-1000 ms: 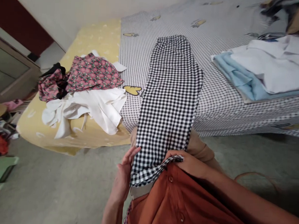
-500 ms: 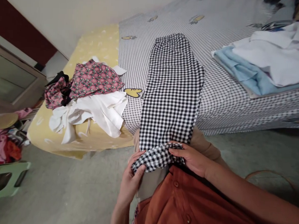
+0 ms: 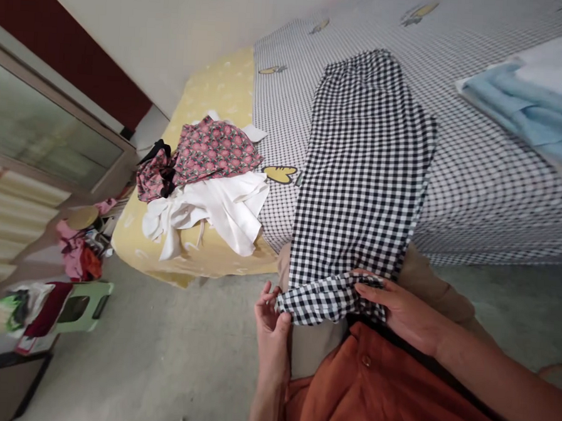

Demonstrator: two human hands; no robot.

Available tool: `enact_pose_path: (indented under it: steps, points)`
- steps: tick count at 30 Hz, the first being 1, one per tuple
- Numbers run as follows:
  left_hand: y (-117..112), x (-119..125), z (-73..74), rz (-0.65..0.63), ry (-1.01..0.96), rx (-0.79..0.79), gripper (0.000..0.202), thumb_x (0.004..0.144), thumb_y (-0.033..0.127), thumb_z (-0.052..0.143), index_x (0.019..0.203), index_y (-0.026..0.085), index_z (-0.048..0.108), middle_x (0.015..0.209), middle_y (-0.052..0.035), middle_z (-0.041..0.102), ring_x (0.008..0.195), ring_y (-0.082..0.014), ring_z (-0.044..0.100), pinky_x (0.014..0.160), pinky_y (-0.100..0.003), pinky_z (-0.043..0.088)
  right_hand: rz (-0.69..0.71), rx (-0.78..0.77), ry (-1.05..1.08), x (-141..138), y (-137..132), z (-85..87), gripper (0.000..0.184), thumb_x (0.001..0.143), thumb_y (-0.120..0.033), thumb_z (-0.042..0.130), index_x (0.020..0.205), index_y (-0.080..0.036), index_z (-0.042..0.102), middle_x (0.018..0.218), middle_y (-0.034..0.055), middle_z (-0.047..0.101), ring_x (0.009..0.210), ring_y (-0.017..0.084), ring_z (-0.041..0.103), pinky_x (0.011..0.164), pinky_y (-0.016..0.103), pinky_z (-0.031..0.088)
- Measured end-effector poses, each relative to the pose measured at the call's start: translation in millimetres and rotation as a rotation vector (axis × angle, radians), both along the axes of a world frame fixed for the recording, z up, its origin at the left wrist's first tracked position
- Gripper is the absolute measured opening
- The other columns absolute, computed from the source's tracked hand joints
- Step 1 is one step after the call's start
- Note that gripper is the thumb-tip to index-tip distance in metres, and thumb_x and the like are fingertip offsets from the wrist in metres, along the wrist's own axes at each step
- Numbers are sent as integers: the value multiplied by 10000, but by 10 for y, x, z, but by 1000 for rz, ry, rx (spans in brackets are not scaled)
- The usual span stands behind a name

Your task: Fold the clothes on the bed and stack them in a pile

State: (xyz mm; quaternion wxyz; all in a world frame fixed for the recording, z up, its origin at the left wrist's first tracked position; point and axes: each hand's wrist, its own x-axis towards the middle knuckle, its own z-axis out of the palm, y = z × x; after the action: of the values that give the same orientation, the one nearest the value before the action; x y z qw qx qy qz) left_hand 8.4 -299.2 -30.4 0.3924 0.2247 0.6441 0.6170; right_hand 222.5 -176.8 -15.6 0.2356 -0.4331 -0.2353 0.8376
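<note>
Black-and-white checked trousers, folded lengthwise, lie from the bed over my lap. Their gathered waistband is at the far end, and the near end is turned up in a fold. My left hand is at the left corner of this fold, thumb in front and the curled fingers slightly spread at the edge. At the fold's right part, my right hand grips the cloth, with the thumb on top and the other fingers partly hidden beneath.
On the bed's yellow sheet lie a pink floral garment and a crumpled white garment. Folded light blue clothing is stacked at the right. A green stool holding cloths stands on the floor at the left.
The view has swung left, so things appear farther right. My left fingers have loosened and spread somewhat at the fold's corner. My right hand keeps its grip.
</note>
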Motion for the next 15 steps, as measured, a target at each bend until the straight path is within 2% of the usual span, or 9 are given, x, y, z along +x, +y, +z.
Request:
enact_pose_path:
  steps: [2, 5, 10, 13, 15]
  points:
    - [-46, 12, -5, -25, -21, 20, 518, 719, 574, 794, 1066, 280, 546, 1628, -111, 337, 1448, -304, 422, 1130, -468, 418, 0, 12, -8, 1, -3, 17, 496, 602, -495, 904, 1004, -268, 721, 1007, 57, 746, 1053, 300, 649, 1054, 488, 460]
    - [-61, 76, 79, -93, 67, -4, 473, 728, 505, 814, 1060, 266, 577, 1636, -99, 321, 1482, -307, 367, 1176, -482, 371, 26, 61, -20, 5, -7, 41, 483, 602, -499, 904, 979, -258, 723, 992, 57, 741, 1023, 294, 645, 1030, 489, 461]
    - [-6, 166, 236, -179, 250, -83, 335, 815, 447, 746, 1051, 234, 638, 1538, -111, 440, 1439, -285, 422, 1227, -496, 300, 66, 117, -22, 11, -4, 58, 452, 624, -483, 894, 966, -244, 718, 957, 47, 728, 950, 273, 640, 968, 474, 476]
    - [-7, 175, 215, -150, 270, -53, 332, 842, 445, 715, 1095, 246, 632, 1496, -106, 481, 1407, -275, 459, 1207, -486, 337, 52, 113, -22, 15, -4, 34, 468, 606, -481, 905, 969, -250, 720, 935, 39, 725, 925, 259, 638, 961, 462, 474]
    - [-24, 182, 160, -101, 275, 2, 396, 850, 428, 710, 1191, 265, 588, 1482, -107, 494, 1393, -265, 473, 1189, -476, 362, 37, 105, -19, 18, -5, 9, 494, 586, -482, 917, 978, -254, 722, 936, 36, 727, 925, 252, 637, 972, 458, 468]
